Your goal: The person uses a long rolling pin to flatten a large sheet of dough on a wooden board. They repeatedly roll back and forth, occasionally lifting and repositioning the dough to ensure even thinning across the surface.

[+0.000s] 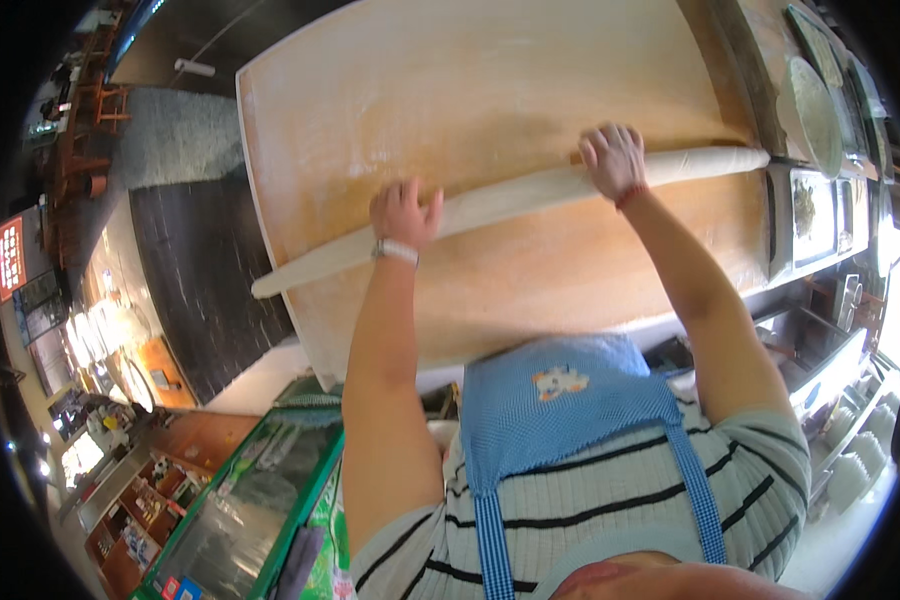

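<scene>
A long, pale, floury roll [521, 196] lies slantwise across the wooden work board [495, 90]. It looks like dough wound around a rolling pin, though no bare pin shows. My left hand [406, 215], with a pale band at the wrist, lies over the roll left of its middle, thumb apart and fingers bent over the far side. Farther right, my right hand [613, 159], with a red cord at the wrist, curls over the same roll. The roll's left end sticks out past the board's left edge; its right end reaches the board's right side.
Right of the board stand a large pale bowl [811, 116] and trays [814, 214] by the edge. A green-framed glass case [247, 480] stands at lower left. My blue apron [562, 420] touches the near edge. Stacked bowls [855, 465] sit at lower right.
</scene>
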The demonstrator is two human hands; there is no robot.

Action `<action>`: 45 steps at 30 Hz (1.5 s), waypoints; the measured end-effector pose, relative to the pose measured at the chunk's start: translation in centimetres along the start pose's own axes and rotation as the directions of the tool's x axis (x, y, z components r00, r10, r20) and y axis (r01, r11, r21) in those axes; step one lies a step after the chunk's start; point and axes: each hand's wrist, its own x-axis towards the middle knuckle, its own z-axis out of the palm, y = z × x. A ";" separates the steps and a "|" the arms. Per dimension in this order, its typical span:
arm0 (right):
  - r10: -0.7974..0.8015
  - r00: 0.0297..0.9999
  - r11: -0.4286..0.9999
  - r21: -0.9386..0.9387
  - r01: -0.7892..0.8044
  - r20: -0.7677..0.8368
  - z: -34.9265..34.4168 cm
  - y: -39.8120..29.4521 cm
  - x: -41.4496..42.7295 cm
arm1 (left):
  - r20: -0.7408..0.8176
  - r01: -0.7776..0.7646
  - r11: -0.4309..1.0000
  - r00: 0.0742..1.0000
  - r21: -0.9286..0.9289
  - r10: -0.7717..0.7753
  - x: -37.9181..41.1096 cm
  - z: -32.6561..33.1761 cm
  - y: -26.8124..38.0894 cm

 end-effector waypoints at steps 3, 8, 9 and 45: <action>-0.064 0.998 0.991 -0.117 0.062 -0.012 1.9 2.2 -4.3 | -0.122 -0.145 0.984 0.980 0.103 0.157 -1.6 0.6 -0.6; 0.068 0.974 0.991 -0.126 -0.041 0.215 1.6 3.5 3.9 | 0.137 0.065 0.980 0.986 0.190 -0.092 3.6 0.5 -3.5; -0.075 0.997 0.986 -0.148 0.073 -0.009 0.3 4.5 5.7 | -0.016 0.015 0.978 1.000 0.206 -0.012 5.4 0.3 -3.8; 0.040 0.977 0.991 -0.135 -0.011 0.209 -5.7 9.2 -23.7 | 0.101 0.455 0.871 0.873 0.183 -0.477 -20.7 -3.5 2.7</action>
